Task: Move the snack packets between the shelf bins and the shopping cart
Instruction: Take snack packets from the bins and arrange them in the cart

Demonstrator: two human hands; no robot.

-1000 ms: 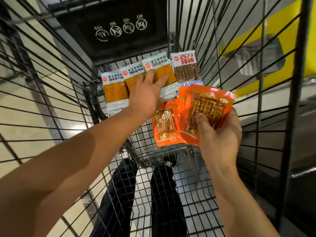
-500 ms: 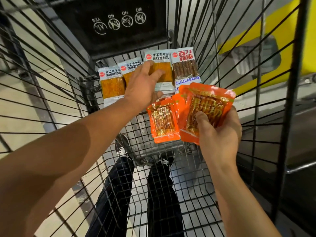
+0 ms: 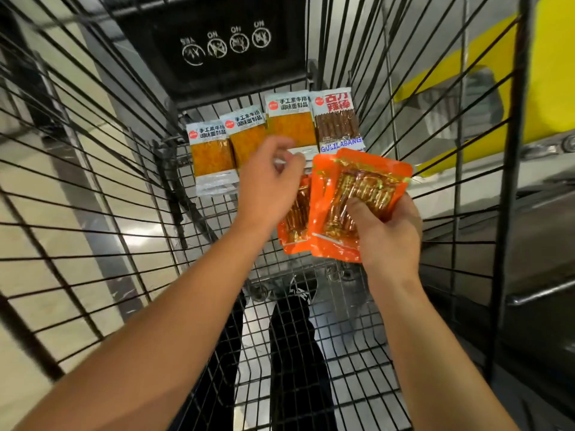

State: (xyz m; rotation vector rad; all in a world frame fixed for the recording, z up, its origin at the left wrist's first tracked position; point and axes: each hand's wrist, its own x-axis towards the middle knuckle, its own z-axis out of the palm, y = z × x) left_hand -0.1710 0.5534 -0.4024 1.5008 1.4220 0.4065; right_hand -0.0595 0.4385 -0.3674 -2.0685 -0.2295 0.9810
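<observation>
Inside the wire shopping cart [image 3: 102,209], three white packets with orange contents [image 3: 211,157] [image 3: 247,136] [image 3: 289,126] lie in a row at the far end. To their right lies a packet of brown sticks [image 3: 337,122]. My right hand [image 3: 385,234] grips two overlapping orange foil packets [image 3: 361,194], thumb pressed on the front one. Another orange packet [image 3: 295,228] lies on the cart floor, partly under my left hand [image 3: 267,188]. That hand hovers above the packets with its fingers loosely curled, and nothing is visibly in it.
A black child-seat flap with white pictograms [image 3: 217,45] closes the cart's far end. A yellow shelf or bin [image 3: 544,88] shows through the right side wires. My dark trousers and shoes [image 3: 295,337] are visible through the cart floor.
My left hand has drawn back from the third white packet, which now sits higher, level with the brown-stick packet. Its fingers went from flat to curled. My right hand keeps its orange packets.
</observation>
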